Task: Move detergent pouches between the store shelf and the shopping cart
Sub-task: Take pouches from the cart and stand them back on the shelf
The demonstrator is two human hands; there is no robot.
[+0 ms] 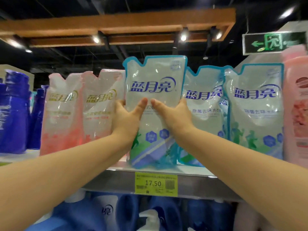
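A blue-and-white detergent pouch (155, 77) stands upright at the front of the top shelf (191, 180), its bottom near the shelf's edge. My left hand (125, 117) grips its left side, thumb across the front. My right hand (173, 114) grips its right side the same way. Two more blue pouches (204, 114) (256, 114) stand to its right. Two pink pouches (61, 114) (100, 110) stand to its left. No shopping cart is in view.
Dark blue bottles (13, 114) stand at the far left of the shelf, a pink bottle (296, 105) at the far right. A yellow price tag (155, 184) hangs on the shelf edge. Blue jugs (126, 212) fill the shelf below.
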